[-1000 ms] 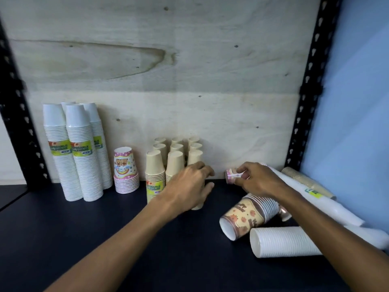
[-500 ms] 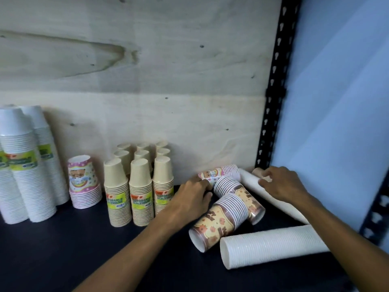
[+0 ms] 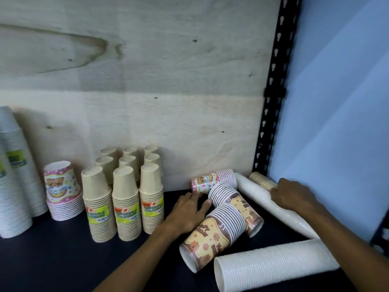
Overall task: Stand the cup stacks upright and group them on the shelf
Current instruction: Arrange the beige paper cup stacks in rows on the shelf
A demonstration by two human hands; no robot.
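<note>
On the dark shelf (image 3: 52, 260), nine kraft-brown cup stacks (image 3: 126, 203) stand upside down in a three-by-three block against the plywood back panel (image 3: 168, 81), the three near ones wearing yellow-green labels. Just left of them stands one short pink cartoon-print stack (image 3: 62, 192), and at the far left edge at least two tall white stacks (image 3: 14, 175) stand upright, cut by the frame. To the right, six stacks lie on their sides: one pink cartoon-print stack (image 3: 212, 180) against the back panel, two brown-and-yellow printed stacks (image 3: 214, 234) touching each other, one short kraft-brown stack (image 3: 263, 182) beside the black slotted post (image 3: 273, 102), one long white wrapped stack (image 3: 259, 197) running diagonally, and one wide white stack (image 3: 273, 268) nearest the camera. The left hand (image 3: 189, 211) lies with fingers loosely bent, its fingertips touching the lying pink stack and the farther printed stack, gripping nothing clearly. The right hand (image 3: 294, 194) rests on the long white stack, fingers curled over it near the lying kraft-brown stack.
</note>
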